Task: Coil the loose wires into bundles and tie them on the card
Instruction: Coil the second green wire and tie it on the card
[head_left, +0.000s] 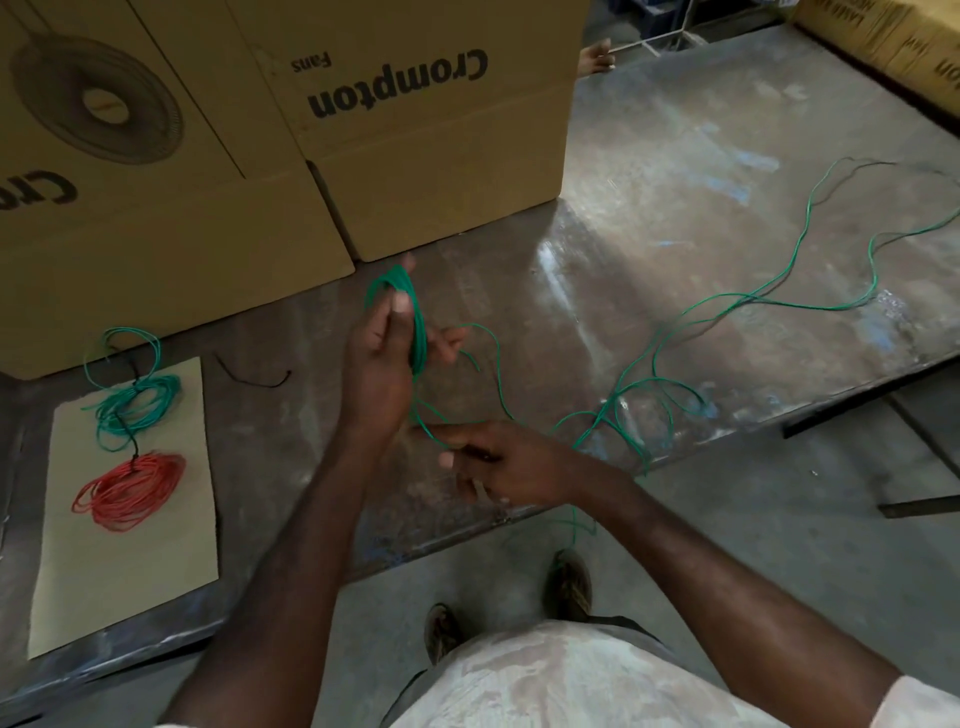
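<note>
Above scuffed table (675, 156), left hand (384, 358) grips green coil (415, 322) (thin, looped).

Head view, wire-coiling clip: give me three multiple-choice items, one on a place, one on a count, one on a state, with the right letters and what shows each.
1. Where does the red bundle lie?
A. on the card
B. on top of a box
C. on the floor

2. How many finished bundles lie on the card?
A. one
B. two
C. four

3. What is the left hand doing?
A. resting flat on the table
B. holding a partly wound green coil
C. lifting a box

Answers:
1. A, the red bundle sits on the card's middle, below the green bundle.
2. B, one green and one red bundle lie there.
3. B, its fingers curl round the green loops, while the right hand pinches the green wire that trails loose across the table.
</note>
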